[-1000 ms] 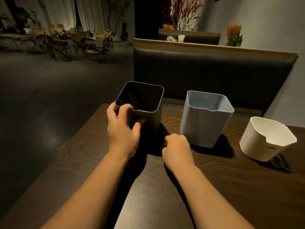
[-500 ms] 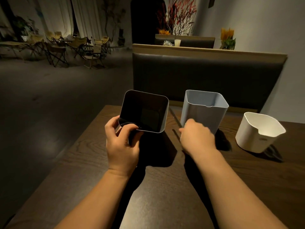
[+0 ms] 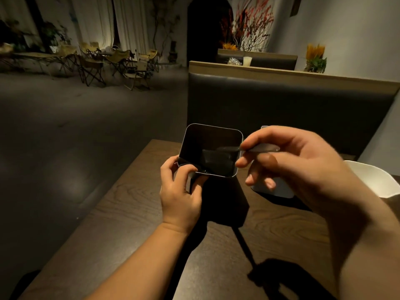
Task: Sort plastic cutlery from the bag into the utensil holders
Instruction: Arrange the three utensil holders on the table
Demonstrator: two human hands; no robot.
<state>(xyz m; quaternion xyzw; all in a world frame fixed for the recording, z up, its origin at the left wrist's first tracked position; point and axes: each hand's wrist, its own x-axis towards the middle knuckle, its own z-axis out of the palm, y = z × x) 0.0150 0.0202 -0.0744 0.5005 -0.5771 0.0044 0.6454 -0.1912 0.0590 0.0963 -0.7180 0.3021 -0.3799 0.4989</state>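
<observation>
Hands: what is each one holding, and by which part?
The left hand grips the dark holder by its near left corner. The right hand pinches a thin grey utensil mid-length; blur hides its kind.

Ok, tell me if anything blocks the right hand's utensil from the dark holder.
Nothing visible does. The right hand pinches the utensil with its tip over the open dark holder, which the left hand holds tilted.
</observation>
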